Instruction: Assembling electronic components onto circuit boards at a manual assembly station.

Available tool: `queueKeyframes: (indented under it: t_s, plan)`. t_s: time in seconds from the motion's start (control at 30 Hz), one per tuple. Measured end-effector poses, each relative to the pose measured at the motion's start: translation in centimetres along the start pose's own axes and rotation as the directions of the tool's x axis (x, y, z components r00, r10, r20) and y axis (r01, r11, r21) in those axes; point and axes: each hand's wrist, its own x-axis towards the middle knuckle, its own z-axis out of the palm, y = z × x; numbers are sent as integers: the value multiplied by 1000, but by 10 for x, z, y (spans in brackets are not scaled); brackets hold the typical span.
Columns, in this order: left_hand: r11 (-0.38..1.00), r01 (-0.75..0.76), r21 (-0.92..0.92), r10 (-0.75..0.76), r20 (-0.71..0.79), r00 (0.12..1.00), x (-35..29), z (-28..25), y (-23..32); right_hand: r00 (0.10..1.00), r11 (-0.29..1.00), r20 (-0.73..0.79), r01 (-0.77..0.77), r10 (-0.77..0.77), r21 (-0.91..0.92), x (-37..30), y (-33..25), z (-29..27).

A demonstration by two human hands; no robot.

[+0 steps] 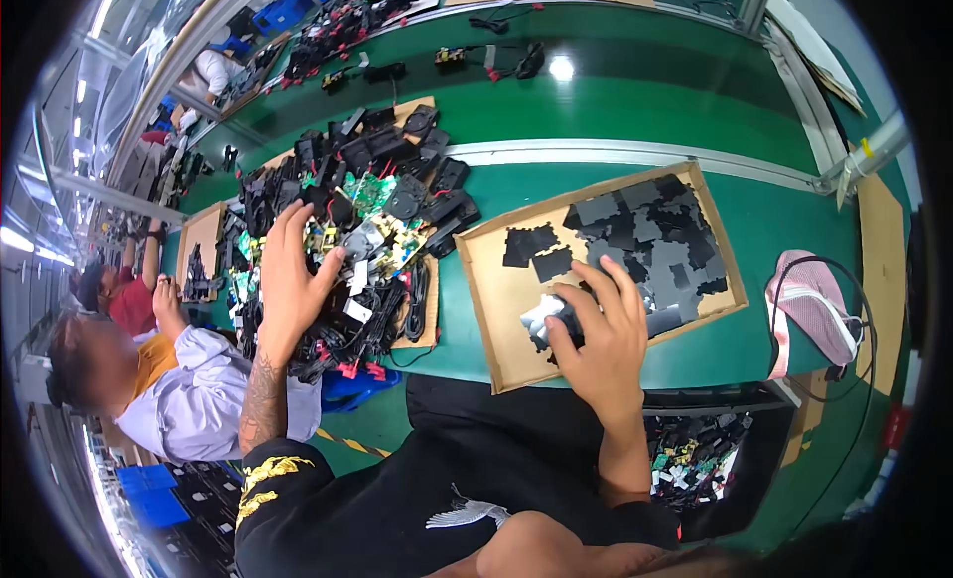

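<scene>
L hand (288, 280) spread open, palm down on heap of black parts and circuit boards (367, 216), gripping nothing. R hand (599, 335) curled around small grey-black part (548, 320) in cardboard tray (496, 280), near tray's front edge.

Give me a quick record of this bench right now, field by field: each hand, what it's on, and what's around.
Left hand: spread on heap of black parts and green circuit boards
Right hand: on a small black and white part, grip unclear
Cardboard tray: holds dark flat pads
Surface: green bench
Right of tray: pink bag
Nearby: seated person, far left
</scene>
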Motion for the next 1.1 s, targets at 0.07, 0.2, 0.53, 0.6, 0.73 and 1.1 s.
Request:
queueKeyframes:
  t_s: [0.07,0.2,0.53,0.6,0.73,1.1]
  plan:
    - [994,-18,104,12,53,999,-17,1,-12,1000,1000,8,8,-8,-17,2,-2,-2]
    - [993,9,-117,-9,2,1000,-28,-3,-11,1000,999,-10,21,-21,-28,4,-7,-2]
    - [955,233,-183,-211,133,969,-18,-3,3,999,1000,-22,23,-23,-12,-2,-6,-2]
    - [953,212,-216,-192,112,975,-10,4,0,1000,999,-22,20,-20,26,1,-4,-3]
    - [903,261,-343,-256,58,965,0,4,-4,999,999,-50,17,-15,40,0,-1,-2]
    - [942,174,-286,-173,30,984,17,-7,4,999,999,-51,6,-4,49,-3,0,-7]
